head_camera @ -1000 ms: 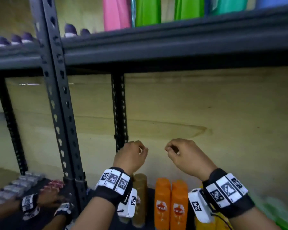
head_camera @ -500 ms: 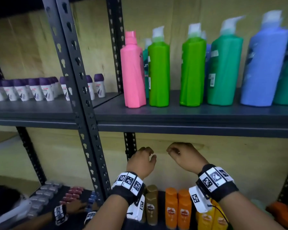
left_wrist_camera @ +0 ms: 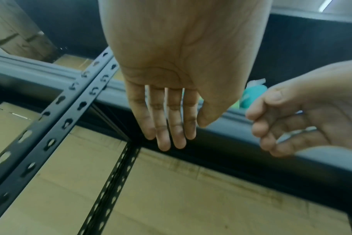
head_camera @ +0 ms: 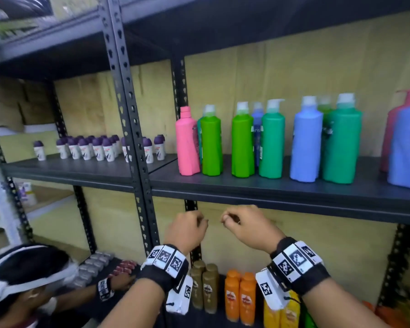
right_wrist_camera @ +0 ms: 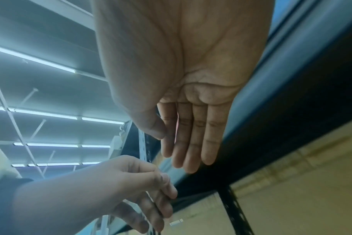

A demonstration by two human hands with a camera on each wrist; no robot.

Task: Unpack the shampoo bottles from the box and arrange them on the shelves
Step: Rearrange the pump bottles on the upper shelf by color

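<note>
Orange bottles (head_camera: 240, 297) with a red oval label, too blurred to read, stand on the lower shelf just below the right hand (head_camera: 243, 227); brown bottles (head_camera: 204, 287) stand below the left hand (head_camera: 187, 230). Both hands hang loosely curled and hold nothing, near each other under the dark metal shelf (head_camera: 282, 192). Above them stand pink (head_camera: 187, 143), green (head_camera: 212, 145) and blue pump bottles (head_camera: 305, 143), with cardboard backing behind.

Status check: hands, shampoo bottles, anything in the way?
Left hand and right hand empty, fingers loose, raised below the shelf edge. Shampoo bottles upright on that shelf. No box in view. Nothing in the way.
</note>
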